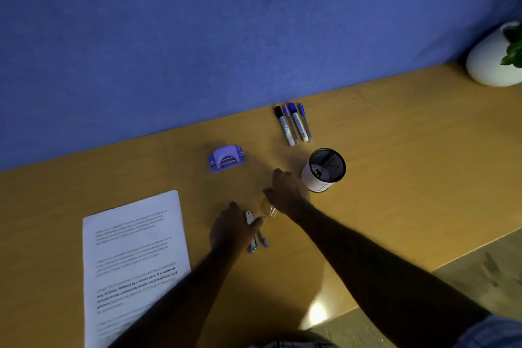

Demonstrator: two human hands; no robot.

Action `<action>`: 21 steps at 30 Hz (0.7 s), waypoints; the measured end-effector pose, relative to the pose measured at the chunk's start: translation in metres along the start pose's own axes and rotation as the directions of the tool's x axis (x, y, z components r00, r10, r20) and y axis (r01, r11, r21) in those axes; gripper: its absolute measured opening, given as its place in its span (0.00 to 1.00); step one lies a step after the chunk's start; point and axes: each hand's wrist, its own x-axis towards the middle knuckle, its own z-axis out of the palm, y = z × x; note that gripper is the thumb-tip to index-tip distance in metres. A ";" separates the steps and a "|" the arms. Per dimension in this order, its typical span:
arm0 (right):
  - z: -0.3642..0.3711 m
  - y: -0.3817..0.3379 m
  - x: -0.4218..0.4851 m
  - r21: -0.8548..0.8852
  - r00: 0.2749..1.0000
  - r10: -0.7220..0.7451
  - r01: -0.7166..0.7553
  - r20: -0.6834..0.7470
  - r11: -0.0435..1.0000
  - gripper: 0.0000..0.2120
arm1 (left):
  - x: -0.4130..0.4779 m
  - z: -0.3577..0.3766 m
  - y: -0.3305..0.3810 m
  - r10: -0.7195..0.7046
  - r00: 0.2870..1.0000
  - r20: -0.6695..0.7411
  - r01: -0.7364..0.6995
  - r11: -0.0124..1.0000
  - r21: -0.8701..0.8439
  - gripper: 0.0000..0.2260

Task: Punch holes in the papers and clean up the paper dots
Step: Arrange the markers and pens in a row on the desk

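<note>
A stack of printed papers (132, 257) lies at the front left of the wooden desk (395, 178). The purple hole punch (226, 158) stands behind it near the middle. My left hand (234, 230) grips a small bundle of pens (258, 243) with a white tag at its top, low over the desk. Just to its right, my right hand (288, 192) pinches a small clear plastic piece (268, 207); blur hides what it is. No paper dots can be made out.
Several markers (293, 124) lie side by side near the blue wall. A black mesh pen cup (326, 169) stands right behind my right hand. A white plant pot (491, 62) sits at the far right. The desk edge runs diagonally at the right.
</note>
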 end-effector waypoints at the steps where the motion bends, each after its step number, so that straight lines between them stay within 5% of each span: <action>1: 0.005 0.004 -0.006 0.018 1.000 0.029 -0.029 0.003 0.999 0.21 | -0.003 0.002 0.003 -0.011 1.000 0.006 0.011 1.000 0.020 0.33; 8: 0.014 0.012 -0.018 0.216 0.987 0.158 -0.161 0.029 0.963 0.29 | -0.014 0.009 0.016 -0.092 0.996 0.021 0.091 0.995 0.036 0.28; 13: 0.012 0.019 -0.019 0.401 0.989 0.145 -0.147 0.034 0.904 0.18 | -0.013 0.002 0.013 -0.083 0.996 0.030 0.084 0.995 -0.047 0.19; 17: 0.001 0.014 -0.017 0.669 0.995 0.096 -0.081 0.015 0.739 0.06 | 0.002 -0.013 0.011 -0.024 0.999 0.020 0.031 0.918 -0.395 0.10; 21: -0.011 -0.003 -0.014 0.923 0.991 0.067 -0.129 0.113 0.363 0.07 | 0.023 -0.035 0.029 0.009 0.999 0.033 0.017 0.711 -0.703 0.16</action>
